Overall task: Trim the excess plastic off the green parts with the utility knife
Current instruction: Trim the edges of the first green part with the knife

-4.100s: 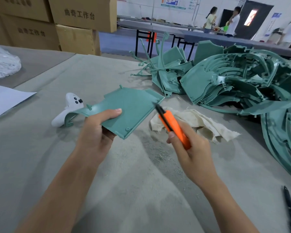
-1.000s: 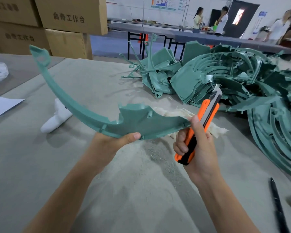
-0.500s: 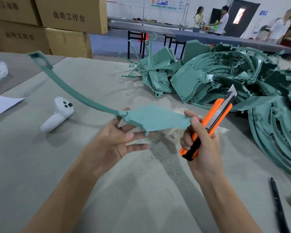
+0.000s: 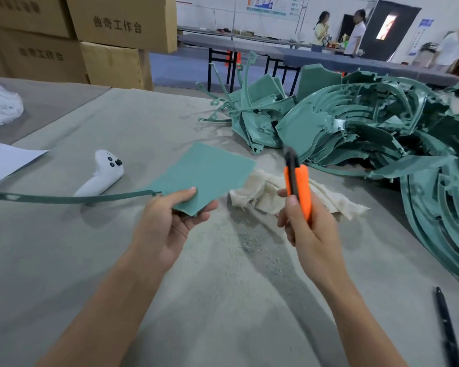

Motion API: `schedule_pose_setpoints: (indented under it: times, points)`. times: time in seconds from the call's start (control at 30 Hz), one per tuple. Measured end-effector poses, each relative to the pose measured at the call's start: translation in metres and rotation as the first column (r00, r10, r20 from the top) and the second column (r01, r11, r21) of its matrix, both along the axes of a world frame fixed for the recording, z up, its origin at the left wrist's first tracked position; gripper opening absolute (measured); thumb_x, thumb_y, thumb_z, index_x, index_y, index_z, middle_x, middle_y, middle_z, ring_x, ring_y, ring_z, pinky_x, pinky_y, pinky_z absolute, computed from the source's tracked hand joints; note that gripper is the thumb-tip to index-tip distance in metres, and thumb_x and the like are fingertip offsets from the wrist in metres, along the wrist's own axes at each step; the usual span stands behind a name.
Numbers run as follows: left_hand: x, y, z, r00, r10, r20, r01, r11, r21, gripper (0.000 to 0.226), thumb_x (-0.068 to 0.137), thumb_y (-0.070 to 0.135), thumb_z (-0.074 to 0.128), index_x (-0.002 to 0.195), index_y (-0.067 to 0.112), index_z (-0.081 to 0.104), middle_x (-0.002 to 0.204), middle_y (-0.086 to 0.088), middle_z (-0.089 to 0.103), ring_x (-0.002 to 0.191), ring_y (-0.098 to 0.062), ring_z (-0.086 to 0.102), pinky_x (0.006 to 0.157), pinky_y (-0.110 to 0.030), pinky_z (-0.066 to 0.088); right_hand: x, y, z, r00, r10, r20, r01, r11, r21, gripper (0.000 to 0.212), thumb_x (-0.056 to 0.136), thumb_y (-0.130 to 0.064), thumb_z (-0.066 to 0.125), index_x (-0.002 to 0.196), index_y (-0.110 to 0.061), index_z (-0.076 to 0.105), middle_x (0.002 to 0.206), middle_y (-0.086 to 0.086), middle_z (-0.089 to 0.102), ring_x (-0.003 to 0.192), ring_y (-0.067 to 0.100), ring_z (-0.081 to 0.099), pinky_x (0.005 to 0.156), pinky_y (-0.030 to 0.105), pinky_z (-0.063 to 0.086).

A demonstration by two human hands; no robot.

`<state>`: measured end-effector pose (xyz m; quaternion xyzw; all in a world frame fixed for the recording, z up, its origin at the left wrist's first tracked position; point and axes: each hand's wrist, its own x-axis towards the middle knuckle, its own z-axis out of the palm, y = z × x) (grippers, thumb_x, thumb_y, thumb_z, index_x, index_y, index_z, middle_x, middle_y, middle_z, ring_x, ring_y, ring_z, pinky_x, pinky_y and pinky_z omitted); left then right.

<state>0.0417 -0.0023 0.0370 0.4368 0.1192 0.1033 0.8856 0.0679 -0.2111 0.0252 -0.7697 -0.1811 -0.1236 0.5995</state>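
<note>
My left hand (image 4: pixel 167 221) pinches the near corner of a green plastic part (image 4: pixel 204 173), held nearly flat with its smooth face up. A long thin arm of the part reaches left, low over the table. My right hand (image 4: pixel 310 229) grips an orange utility knife (image 4: pixel 297 186) upright, its dark tip pointing up and away, a short gap right of the part. The blade touches nothing.
A big pile of green parts (image 4: pixel 368 133) fills the right and back of the grey table (image 4: pixel 90 260). A cream cloth (image 4: pixel 265 192) lies under the knife. A white controller (image 4: pixel 104 173), white paper (image 4: pixel 3 160), a black pen (image 4: pixel 445 324) and cardboard boxes (image 4: pixel 117 30) surround.
My left hand has turned the green part flat and lowered it, its long arm swinging down toward the table. The knife has moved off the part's edge and stands more upright.
</note>
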Motion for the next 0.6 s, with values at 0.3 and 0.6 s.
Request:
schedule_pose_setpoints:
  times: [0.3, 0.6]
  points:
    - [0.001, 0.001, 0.001, 0.999, 0.039, -0.027, -0.039, 0.999, 0.004, 0.014, 0.090, -0.003, 0.051, 0.099, 0.002, 0.061, 0.073, -0.009, 0.073, 0.059, -0.022, 0.071, 0.046, -0.019, 0.050, 0.010, 0.002, -0.013, 0.989, -0.018, 0.150, 0.072, 0.928, -0.365, 0.027, 0.095, -0.044, 0.043, 0.086, -0.020, 0.050, 0.057, 0.004, 0.054, 0.050, 0.018, 0.049, 0.046, 0.032, 0.035]
    - [0.000, 0.002, 0.002, 0.997, 0.063, -0.046, -0.063, 0.998, -0.010, 0.013, 0.090, -0.004, 0.051, 0.097, -0.001, 0.061, 0.072, -0.010, 0.073, 0.061, -0.023, 0.072, 0.047, -0.019, 0.051, 0.008, 0.001, -0.019, 0.968, 0.062, 0.243, 0.073, 0.858, -0.509, 0.021, 0.100, -0.031, 0.046, 0.100, -0.010, 0.053, 0.059, -0.008, 0.040, 0.048, 0.016, 0.039, 0.047, 0.036, 0.035]
